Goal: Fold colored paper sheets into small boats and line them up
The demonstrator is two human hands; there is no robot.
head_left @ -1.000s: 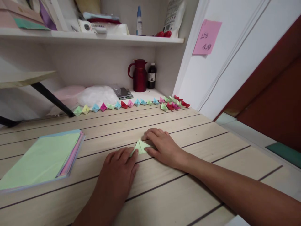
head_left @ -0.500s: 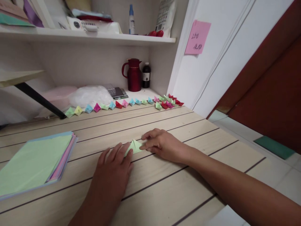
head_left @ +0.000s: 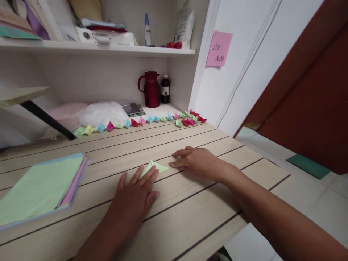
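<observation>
A small folded piece of pale green paper (head_left: pixel 161 167) lies flat on the striped wooden table (head_left: pixel 195 214), its right corner and top point showing. Over its lower left part my left hand (head_left: pixel 136 191) rests with fingers spread, pressing the paper down and hiding some of it. My right hand (head_left: pixel 198 161) is just right of the paper, its side on the tabletop. Its thumb and index finger are apart with nothing between them, and a small gap separates the fingertips from the paper's corner.
A stack of coloured paper sheets (head_left: pixel 43 185) lies at the left. Small folded paper boats (head_left: pixel 134 122) line the table's back edge, with a cluster (head_left: pixel 187 120) at the back right. Behind stand a red jug (head_left: pixel 152 90) and a dark bottle (head_left: pixel 165 89).
My right hand has drawn away from the paper to the right, letting go of its corner. My left hand's fingers have spread and flattened over the paper.
</observation>
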